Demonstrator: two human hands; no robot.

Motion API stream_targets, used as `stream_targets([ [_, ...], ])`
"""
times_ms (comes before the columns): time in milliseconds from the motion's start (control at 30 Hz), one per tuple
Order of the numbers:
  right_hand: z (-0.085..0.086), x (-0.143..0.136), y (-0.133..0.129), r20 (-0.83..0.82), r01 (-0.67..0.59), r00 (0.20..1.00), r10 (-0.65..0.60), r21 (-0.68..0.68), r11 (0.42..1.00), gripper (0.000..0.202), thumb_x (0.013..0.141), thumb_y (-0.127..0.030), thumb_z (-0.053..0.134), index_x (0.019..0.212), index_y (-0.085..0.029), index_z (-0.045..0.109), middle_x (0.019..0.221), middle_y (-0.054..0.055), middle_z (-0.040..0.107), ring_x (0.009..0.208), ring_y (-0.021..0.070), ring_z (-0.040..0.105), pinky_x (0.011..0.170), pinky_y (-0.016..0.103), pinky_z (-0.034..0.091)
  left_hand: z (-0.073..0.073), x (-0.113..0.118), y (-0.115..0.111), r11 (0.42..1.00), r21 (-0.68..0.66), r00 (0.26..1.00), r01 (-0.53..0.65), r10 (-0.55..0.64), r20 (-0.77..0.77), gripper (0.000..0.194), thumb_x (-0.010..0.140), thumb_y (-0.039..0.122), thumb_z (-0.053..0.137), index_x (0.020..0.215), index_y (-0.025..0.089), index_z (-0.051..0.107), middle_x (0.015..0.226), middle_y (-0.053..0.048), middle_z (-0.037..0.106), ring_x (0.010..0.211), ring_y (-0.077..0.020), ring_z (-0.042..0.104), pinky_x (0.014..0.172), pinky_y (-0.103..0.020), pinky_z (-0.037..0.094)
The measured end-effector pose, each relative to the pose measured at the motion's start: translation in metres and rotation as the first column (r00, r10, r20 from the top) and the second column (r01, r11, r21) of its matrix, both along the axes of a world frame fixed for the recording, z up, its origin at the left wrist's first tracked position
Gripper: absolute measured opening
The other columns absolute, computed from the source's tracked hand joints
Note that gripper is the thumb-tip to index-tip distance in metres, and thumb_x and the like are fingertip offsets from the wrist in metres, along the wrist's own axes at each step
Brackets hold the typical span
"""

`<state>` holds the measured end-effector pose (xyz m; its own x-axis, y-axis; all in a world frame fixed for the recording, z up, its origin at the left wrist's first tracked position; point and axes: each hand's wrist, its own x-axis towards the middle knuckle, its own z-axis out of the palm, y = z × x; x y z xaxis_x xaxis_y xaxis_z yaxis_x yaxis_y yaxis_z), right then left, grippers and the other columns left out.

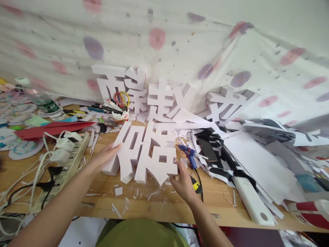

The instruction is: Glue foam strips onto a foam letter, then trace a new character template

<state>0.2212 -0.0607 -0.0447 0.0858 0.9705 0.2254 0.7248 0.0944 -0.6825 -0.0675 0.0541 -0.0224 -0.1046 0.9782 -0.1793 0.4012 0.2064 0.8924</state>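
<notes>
My two bare hands hold a large white block letter [146, 159], built from boxy strokes, face up at the middle of a wooden table [151, 210]. My left hand [111, 153] grips its left side; my right hand [183, 180] is closed around its lower right corner. I cannot tell whether the underside rests fully on the wood. To handle it well, I should keep both grips light and level, pressing on the edges rather than the faces, since the thin walls look easy to dent. Just beyond my right hand lies a blue glue gun [189, 156] (its tip could be hot, so I would keep my knuckles clear), its black cord trailing towards me past a yellow and black tool [196, 185]. Paper scraps [118, 191] litter the near wood and could catch under the letter. To the left sits a crowded power strip [81, 148]; behind, a cup [121, 118] of tools stands before more white letters [160, 97], and loose paper sheets [257, 164] pile up on the right.
</notes>
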Motion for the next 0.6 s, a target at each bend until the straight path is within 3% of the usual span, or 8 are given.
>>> stream_targets([
  [100,0.008,0.014,0.002,0.013,-0.018,1.000,0.017,0.043,0.999,0.035,0.058,-0.005,0.041,0.089,-0.020,0.044,0.083,0.003,0.050,0.077,0.0177,0.049,0.065,0.028,0.041,0.002,0.011,-0.021,0.996,-0.091,0.980,-0.012,0.030,0.199,0.036,0.070,0.044,0.060,0.098,0.022,0.059,0.104,-0.003,0.066,0.102,-0.0244,0.057,0.086,-0.035,0.044],
  [200,0.010,0.019,0.010,0.034,0.000,0.999,-0.002,0.069,0.998,0.034,0.060,-0.006,0.041,0.091,-0.019,0.044,0.089,0.005,0.052,0.084,0.0196,0.050,0.069,0.030,0.042,0.008,0.020,-0.036,0.990,-0.122,0.925,-0.077,0.116,0.362,0.034,0.067,0.038,0.061,0.097,0.021,0.057,0.096,-0.003,0.067,0.095,-0.0253,0.060,0.084,-0.038,0.046],
  [300,0.011,0.019,0.025,0.049,-0.008,0.999,0.003,0.100,0.995,0.034,0.059,-0.007,0.042,0.090,-0.019,0.046,0.092,0.006,0.053,0.087,0.0203,0.050,0.071,0.031,0.042,0.017,0.023,-0.049,0.979,-0.067,0.914,-0.194,0.205,0.350,0.033,0.063,0.032,0.061,0.094,0.021,0.057,0.095,-0.003,0.066,0.096,-0.0256,0.060,0.088,-0.039,0.044],
  [400,0.016,0.019,0.043,0.049,-0.089,0.995,0.084,0.104,0.991,0.036,0.059,-0.007,0.042,0.093,-0.019,0.046,0.091,0.005,0.053,0.087,0.0192,0.051,0.072,0.030,0.042,0.025,0.020,-0.061,0.964,0.000,0.902,-0.266,0.249,0.353,0.039,0.062,0.029,0.060,0.099,0.021,0.056,0.103,-0.004,0.064,0.104,-0.0253,0.056,0.094,-0.039,0.039],
  [600,0.018,0.018,0.084,-0.003,-0.257,0.966,0.258,0.036,0.966,0.035,0.060,-0.009,0.044,0.093,-0.019,0.046,0.087,0.002,0.055,0.080,0.0161,0.052,0.072,0.028,0.041,0.033,0.018,-0.078,0.932,-0.030,0.853,-0.360,0.342,0.394,0.048,0.061,0.026,0.058,0.109,0.023,0.053,0.111,-0.004,0.061,0.109,-0.0255,0.052,0.098,-0.040,0.036],
])
